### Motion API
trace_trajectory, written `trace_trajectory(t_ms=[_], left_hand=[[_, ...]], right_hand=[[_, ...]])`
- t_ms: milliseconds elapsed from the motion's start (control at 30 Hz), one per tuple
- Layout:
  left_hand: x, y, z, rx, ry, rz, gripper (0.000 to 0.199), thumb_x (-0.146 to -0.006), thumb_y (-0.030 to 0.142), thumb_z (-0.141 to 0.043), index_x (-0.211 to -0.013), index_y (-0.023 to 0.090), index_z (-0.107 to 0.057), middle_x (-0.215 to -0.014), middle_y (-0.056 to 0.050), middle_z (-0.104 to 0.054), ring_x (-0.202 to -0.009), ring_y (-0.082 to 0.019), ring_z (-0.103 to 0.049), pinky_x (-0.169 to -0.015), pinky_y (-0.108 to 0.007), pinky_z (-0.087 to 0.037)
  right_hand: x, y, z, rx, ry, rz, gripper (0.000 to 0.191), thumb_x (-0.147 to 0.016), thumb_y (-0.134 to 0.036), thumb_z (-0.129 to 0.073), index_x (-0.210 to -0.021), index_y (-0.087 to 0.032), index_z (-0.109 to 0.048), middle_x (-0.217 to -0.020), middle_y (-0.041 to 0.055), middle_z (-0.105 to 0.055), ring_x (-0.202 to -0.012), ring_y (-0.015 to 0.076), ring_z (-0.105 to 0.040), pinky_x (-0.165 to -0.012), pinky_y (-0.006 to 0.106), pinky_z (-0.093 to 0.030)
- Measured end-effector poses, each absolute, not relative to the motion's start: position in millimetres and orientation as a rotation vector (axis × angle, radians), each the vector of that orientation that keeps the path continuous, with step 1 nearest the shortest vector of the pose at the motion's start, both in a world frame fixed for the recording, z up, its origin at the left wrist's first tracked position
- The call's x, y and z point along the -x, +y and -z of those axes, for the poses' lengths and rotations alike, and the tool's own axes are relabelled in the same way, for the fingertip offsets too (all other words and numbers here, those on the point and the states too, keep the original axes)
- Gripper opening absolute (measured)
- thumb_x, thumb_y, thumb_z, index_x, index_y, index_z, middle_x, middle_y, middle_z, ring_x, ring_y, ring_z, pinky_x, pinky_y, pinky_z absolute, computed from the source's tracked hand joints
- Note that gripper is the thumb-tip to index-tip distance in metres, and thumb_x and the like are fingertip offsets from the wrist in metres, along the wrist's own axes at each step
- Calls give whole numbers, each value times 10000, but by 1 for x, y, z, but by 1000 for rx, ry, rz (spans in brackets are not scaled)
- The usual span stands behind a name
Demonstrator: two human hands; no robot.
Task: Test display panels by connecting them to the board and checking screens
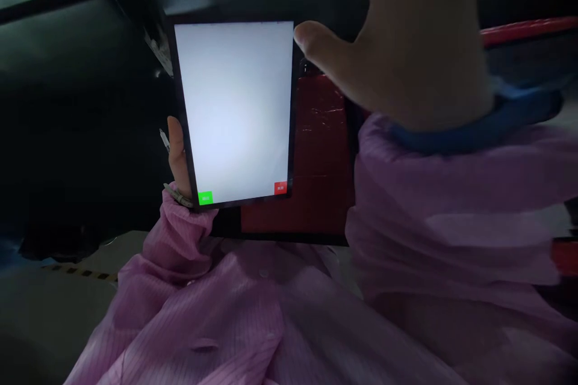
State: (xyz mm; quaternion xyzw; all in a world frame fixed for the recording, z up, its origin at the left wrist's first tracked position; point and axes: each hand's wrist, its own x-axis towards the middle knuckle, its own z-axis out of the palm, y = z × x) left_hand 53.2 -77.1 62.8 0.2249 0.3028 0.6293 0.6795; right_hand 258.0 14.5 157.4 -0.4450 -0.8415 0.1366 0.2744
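The left hand (pixel 176 156) grips the tablet (pixel 232 108) by its left edge, leaving the white screen (pixel 235 90), green button (pixel 205 198) and red button (pixel 280 188) uncovered, while the open right hand (pixel 406 54) is held with its thumb just beside the top right corner

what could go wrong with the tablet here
The tablet seems held only at its lower left edge by the left hand, so it could tip or slip. The green button sits right by that hand's pink sleeve cuff, which might press it by accident. The right hand is close to the screen's right edge and could knock the tablet.
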Motion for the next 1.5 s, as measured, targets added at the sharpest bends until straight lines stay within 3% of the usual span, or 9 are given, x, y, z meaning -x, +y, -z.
trace_trajectory(t_ms=[267, 367, 500, 633, 867, 1033, 1200, 1367, 1500], left_hand=[[-63, -79, -69, -602, 709, -1465, 738, -1016, 692, -200, -1361, 188, -615, -1467, -74, -578, -1518, -314, -333, -1218, -532, -349], [-58, -76, -64, -623, 836, -1516, 629, -1026, 632, -268, -1314, 216, -642, -1472, -42, -578, -1510, -306, -354, -1179, -485, -413], [-51, -71, -59, -578, 964, -1499, 599, -1001, 632, -313, -1285, 230, -654, -1346, -55, -666, -1438, -299, -469, -1102, -443, -494], [-52, -71, -62, -478, 874, -1463, 655, -988, 660, -302, -1283, 191, -651, -1246, -93, -704, -1335, -325, -575, -1051, -490, -530], [-58, -77, -80, -396, 722, -1373, 747, -994, 696, -187, -1287, 205, -669, -1284, -106, -697, -1277, -354, -617, -1028, -545, -542], [-56, -80, -84, -371, 670, -1381, 751, -1011, 677, -168, -1303, 196, -665, -1232, -120, -721, -1216, -369, -655, -1003, -591, -545], [-46, -78, -71, -414, 744, -1429, 654, -1017, 639, -283, -1318, 191, -651, -1226, -100, -728, -1297, -310, -610, -1078, -493, -517], [-48, -76, -66, -588, 800, -1439, 606, -982, 656, -367, -1279, 224, -671, -1332, -83, -681, -1378, -313, -538, -1103, -484, -494], [-45, -74, -63, -686, 944, -1509, 586, -966, 655, -373, -1284, 249, -652, -1314, -81, -683, -1356, -297, -558, -1043, -449, -529]], right_hand=[[-210, -15, -108, 693, -2615, -306, 1168, -678, -531, -893, -1590, -132, -283, -1676, 231, -122, -1563, 455, -72, -1260, 662, -184], [-199, -17, -95, 709, -2595, -333, 912, -766, -485, -839, -1512, -170, -417, -1600, 211, -307, -1502, 441, -254, -1184, 658, -347], [-194, -20, -107, 788, -2671, -326, 234, -999, -233, -577, -1179, -113, -667, -1242, 152, -607, -1199, 294, -552, -923, 434, -564], [-202, -12, -117, 771, -2608, -307, 248, -1017, -137, -470, -1136, -142, -687, -1123, 102, -652, -1100, 250, -570, -881, 395, -539], [-226, 7, -105, 985, -2380, -111, 456, -926, -56, -416, -1315, -180, -619, -1401, 153, -519, -1330, 360, -429, -1050, 592, -435], [-239, 12, -121, 1085, -2348, -161, 559, -908, -37, -393, -1421, -197, -544, -1536, 140, -420, -1424, 349, -353, -1086, 575, -454], [-247, 17, -125, 986, -2343, -244, 573, -944, -259, -576, -1502, -234, -443, -1548, 135, -408, -1436, 356, -359, -1176, 609, -368], [-212, 2, -102, 726, -2469, -273, 1157, -690, -532, -878, -1601, -184, -256, -1671, 211, -165, -1549, 437, -142, -1235, 651, -233], [-185, -19, -97, 778, -2533, -175, 981, -749, -479, -856, -1526, -97, -396, -1625, 259, -266, -1516, 434, -253, -1225, 616, -283]])
